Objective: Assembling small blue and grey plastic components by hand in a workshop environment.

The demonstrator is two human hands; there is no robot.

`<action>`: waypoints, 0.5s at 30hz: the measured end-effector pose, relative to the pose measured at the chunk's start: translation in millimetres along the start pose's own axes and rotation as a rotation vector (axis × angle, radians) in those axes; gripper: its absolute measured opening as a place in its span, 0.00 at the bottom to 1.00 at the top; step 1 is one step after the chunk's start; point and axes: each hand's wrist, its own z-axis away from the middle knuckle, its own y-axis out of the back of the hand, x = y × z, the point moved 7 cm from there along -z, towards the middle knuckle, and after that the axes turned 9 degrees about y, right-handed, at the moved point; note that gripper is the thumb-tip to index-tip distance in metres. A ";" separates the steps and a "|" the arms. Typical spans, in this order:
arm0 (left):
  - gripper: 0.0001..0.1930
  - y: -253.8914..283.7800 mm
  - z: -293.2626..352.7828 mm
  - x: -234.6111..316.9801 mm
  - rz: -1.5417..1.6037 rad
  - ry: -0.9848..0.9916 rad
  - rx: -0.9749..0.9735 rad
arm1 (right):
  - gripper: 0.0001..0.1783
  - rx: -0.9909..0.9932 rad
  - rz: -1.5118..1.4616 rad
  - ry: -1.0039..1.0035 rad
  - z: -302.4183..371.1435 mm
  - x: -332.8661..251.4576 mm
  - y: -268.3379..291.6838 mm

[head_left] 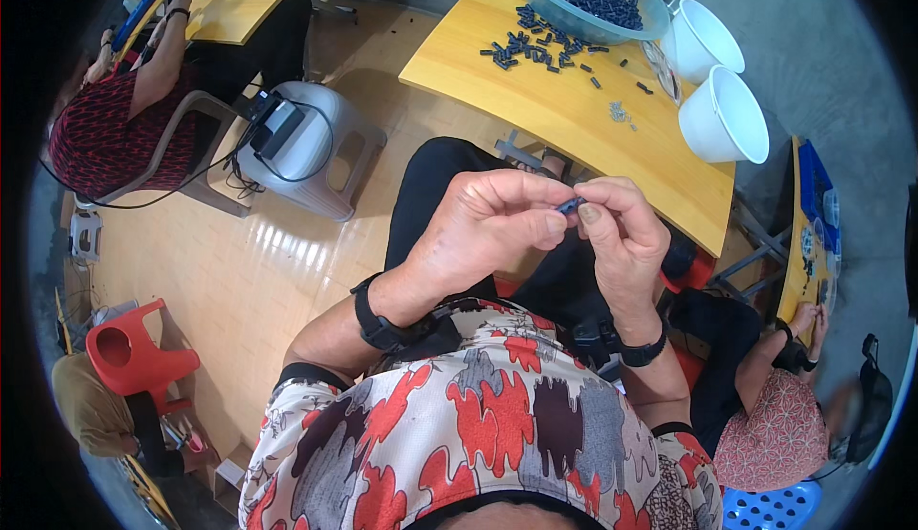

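Patterned shirt [507,425] fills the space below a two-handed pinch on a small dark part [571,206]

Cream, red and grey shapes cover the shirt, which lies just below the grip. Both hands work at one point: the left hand [488,224] nips the dark part between thumb and forefinger from the left, and the right hand [626,229] does the same from the right, its thumb pressed close to the piece. The fingertips nearly meet around it, so most of the part is hidden. It is held in the air, above the person's lap and near the edge of a yellow table [535,100] lying beyond the grip.

On that table, straight beyond the hands, loose dark pieces [516,49] are scattered beside a clear bowl [656,19] heaped with more of the same kind. Nearer the grip, to its upper right, sits a small cluster of silvery bits [619,112]. Farther right of these stand two white buckets [724,114], side by side.

Well to the left of the grip, a grey stool [320,181] bears black boxes with cables; beyond it sits a person in a red-and-black top [124,138]. Low on the grip's right, another person in a red patterned top [775,434] has both hands at a separate table [796,272].
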 end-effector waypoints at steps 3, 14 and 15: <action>0.10 2.6 -0.7 -4.2 0.060 0.068 0.005 | 0.08 -0.018 0.037 0.060 -0.9 -0.1 -0.8; 0.10 6.2 -3.1 -10.2 0.119 0.157 0.031 | 0.18 -0.059 0.408 0.287 0.7 -15.3 -10.1; 0.11 7.0 -4.3 -10.9 0.128 0.177 0.033 | 0.20 -0.055 0.471 0.316 0.5 -18.2 -11.9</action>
